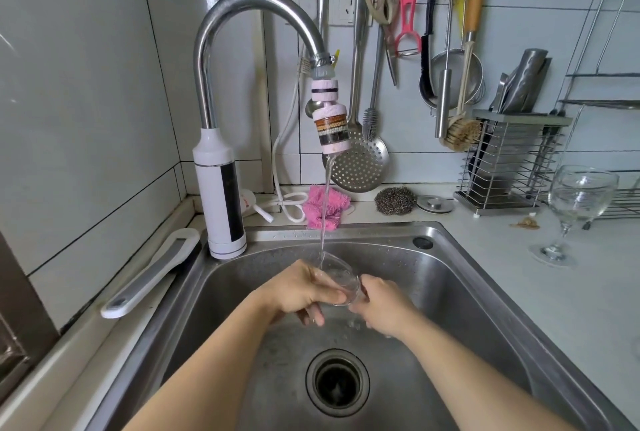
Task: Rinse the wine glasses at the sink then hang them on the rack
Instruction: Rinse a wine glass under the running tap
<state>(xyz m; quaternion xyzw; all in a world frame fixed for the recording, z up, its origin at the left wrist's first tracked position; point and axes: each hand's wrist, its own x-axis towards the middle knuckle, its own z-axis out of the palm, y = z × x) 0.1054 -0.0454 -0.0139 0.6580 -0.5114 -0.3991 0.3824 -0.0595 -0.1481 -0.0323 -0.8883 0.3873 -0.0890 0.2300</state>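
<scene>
With the left hand [299, 294], clasped the bowl of the wine glass [339, 283] in curled fingers. With the right hand [381, 306], gripped the stem end and hid the stem from view. Held it tilted over the steel sink [450, 278], under a thin stream [325, 209] from the faucet [242, 11]. Judged as rinsing under way, hanging not yet begun. Called next for draining, inverting and a firm grip on thin, wet, slippery glass. Noted a second glass [578, 202], clear and round-bowled, upright on the pale tabletop [502, 257].

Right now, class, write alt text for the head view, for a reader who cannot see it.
The left hand and right hand hold a wine glass under the running faucet over a steel sink. A second wine glass stands upright on the counter.
</scene>
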